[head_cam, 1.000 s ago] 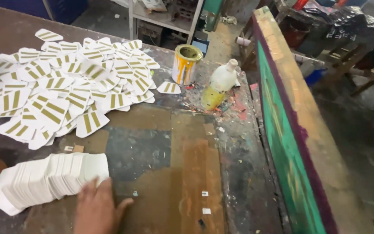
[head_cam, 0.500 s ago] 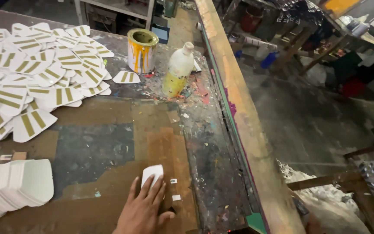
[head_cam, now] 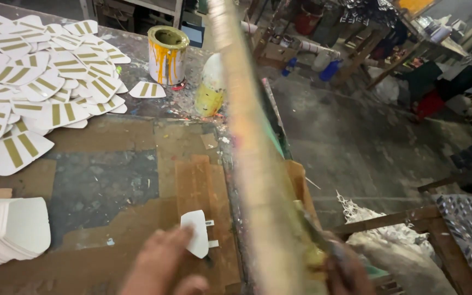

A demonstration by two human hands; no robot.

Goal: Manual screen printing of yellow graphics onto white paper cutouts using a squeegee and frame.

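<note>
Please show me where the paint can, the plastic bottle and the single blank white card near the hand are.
paint can (head_cam: 167, 54): head view, on its yellow-streaked side wall.
plastic bottle (head_cam: 212, 87): head view, on the middle of its body.
blank white card (head_cam: 197, 232): head view, on its flat white face, beside the left hand (head_cam: 162, 267).

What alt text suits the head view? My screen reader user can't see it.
The left hand presses a blank white card onto a paint-stained workbench, while the blurred right hand grips a long wooden frame. Behind lie gold-striped white cards, a stack of blank cards, a paint can and a bottle.
</note>
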